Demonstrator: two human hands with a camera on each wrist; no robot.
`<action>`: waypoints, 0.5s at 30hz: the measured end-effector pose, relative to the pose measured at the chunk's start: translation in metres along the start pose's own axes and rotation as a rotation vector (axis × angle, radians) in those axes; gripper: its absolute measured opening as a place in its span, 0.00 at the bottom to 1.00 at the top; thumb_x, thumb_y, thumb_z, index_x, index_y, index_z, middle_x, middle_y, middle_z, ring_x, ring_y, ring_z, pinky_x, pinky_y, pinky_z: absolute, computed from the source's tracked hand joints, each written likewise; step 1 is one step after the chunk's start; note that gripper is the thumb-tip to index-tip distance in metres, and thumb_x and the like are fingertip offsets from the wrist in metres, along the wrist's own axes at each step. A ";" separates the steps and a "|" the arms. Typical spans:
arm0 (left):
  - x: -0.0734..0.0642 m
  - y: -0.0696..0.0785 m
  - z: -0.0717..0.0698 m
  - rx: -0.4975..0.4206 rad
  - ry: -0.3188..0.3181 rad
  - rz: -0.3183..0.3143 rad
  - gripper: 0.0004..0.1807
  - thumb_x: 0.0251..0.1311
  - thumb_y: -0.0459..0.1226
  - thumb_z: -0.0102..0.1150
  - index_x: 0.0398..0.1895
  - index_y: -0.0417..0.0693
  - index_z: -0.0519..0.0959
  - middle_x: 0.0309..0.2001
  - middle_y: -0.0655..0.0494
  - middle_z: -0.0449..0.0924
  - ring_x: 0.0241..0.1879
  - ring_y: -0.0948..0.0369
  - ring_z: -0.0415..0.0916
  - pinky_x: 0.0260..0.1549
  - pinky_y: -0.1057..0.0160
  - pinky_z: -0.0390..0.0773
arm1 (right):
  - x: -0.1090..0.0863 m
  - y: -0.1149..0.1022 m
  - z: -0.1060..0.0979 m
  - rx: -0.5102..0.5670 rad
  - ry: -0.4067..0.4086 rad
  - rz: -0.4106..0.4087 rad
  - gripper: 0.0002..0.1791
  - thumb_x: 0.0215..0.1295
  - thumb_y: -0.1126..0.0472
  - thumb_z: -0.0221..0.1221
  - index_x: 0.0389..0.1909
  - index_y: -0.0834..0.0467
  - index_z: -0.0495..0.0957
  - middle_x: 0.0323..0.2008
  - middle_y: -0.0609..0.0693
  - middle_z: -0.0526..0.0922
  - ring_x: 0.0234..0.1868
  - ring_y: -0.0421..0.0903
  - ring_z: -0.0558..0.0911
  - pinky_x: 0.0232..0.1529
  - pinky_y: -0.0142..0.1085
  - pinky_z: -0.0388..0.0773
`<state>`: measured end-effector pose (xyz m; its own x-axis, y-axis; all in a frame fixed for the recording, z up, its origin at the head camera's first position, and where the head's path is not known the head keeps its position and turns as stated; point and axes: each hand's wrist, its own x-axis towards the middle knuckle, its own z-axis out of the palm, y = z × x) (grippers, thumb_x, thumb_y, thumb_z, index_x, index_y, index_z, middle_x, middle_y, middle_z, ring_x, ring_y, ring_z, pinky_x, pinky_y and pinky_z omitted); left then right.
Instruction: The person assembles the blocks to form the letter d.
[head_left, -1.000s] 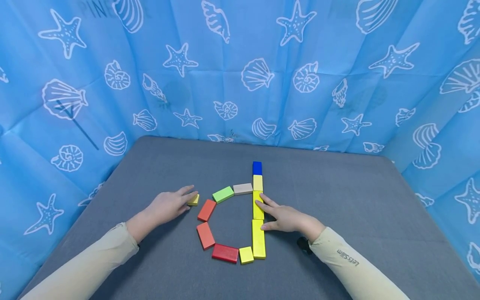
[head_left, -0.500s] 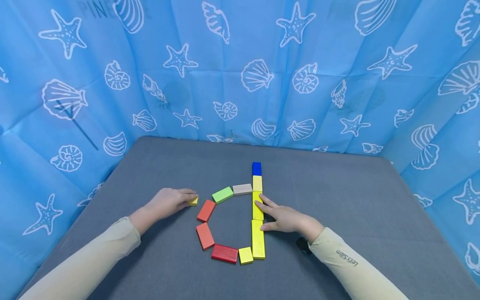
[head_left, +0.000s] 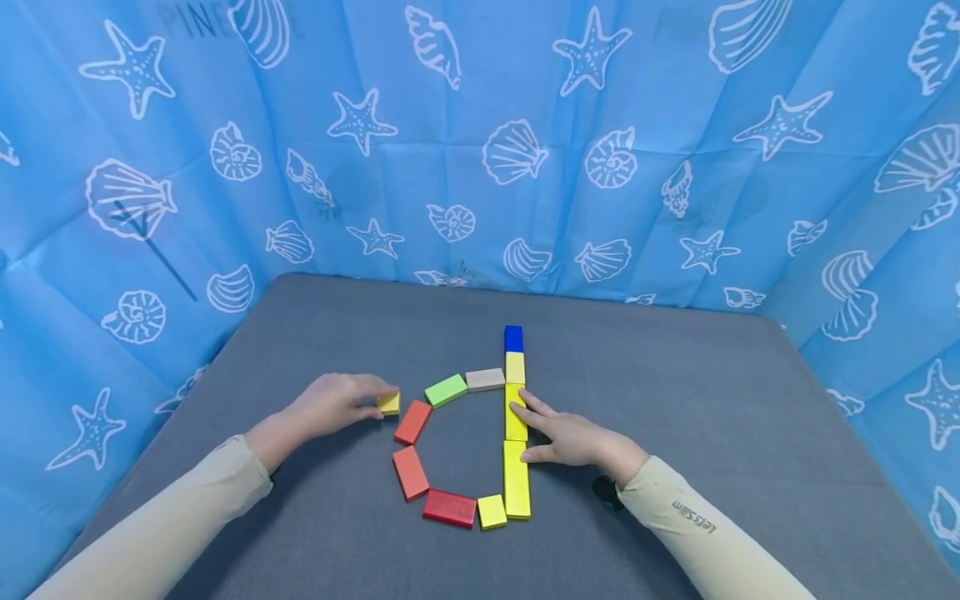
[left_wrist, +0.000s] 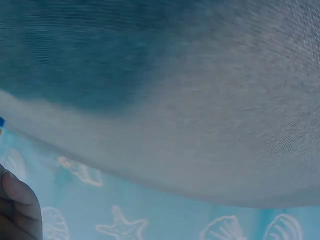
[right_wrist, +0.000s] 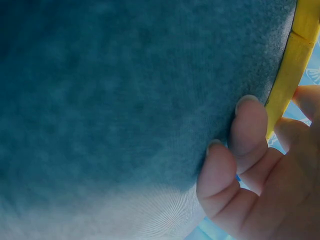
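Note:
In the head view my left hand (head_left: 330, 404) pinches a small yellow block (head_left: 389, 403) between thumb and fingers, just left of an orange-red block (head_left: 413, 422). Only part of that hand (left_wrist: 19, 207) shows in the left wrist view. My right hand (head_left: 576, 438) rests with extended fingers on two long yellow blocks, an upper one (head_left: 515, 422) and a lower one (head_left: 517, 492). In the right wrist view its fingertips (right_wrist: 250, 112) lie against the cloth, beside the yellow blocks (right_wrist: 289, 75).
A ring of blocks runs through green (head_left: 446, 390), beige (head_left: 485, 380), a second orange-red (head_left: 410, 472), red (head_left: 449, 507) and a yellow square (head_left: 492, 511). Pale yellow (head_left: 515, 367) and blue (head_left: 513, 338) blocks top the column. Grey cloth (head_left: 675, 375) covers the table; a blue curtain (head_left: 480, 183) surrounds it.
My left fingers, spread over the small yellow block a second ago, have drawn together on it, and more of the block shows now. The right hand and the other blocks stay put.

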<state>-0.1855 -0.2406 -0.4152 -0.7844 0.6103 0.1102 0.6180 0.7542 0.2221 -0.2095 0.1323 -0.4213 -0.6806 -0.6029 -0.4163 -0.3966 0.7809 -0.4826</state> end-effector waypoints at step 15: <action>0.014 0.081 0.008 -0.149 -0.047 0.519 0.19 0.57 0.38 0.69 0.53 0.49 0.83 0.49 0.59 0.82 0.39 0.73 0.78 0.36 0.81 0.71 | 0.001 0.000 0.000 -0.005 0.000 0.005 0.43 0.65 0.44 0.61 0.76 0.48 0.52 0.78 0.48 0.40 0.71 0.60 0.58 0.64 0.59 0.59</action>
<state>-0.1458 -0.1685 -0.4036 -0.3731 0.9061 0.1993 0.9067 0.3105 0.2857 -0.2102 0.1322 -0.4218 -0.6824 -0.5993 -0.4186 -0.3963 0.7845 -0.4770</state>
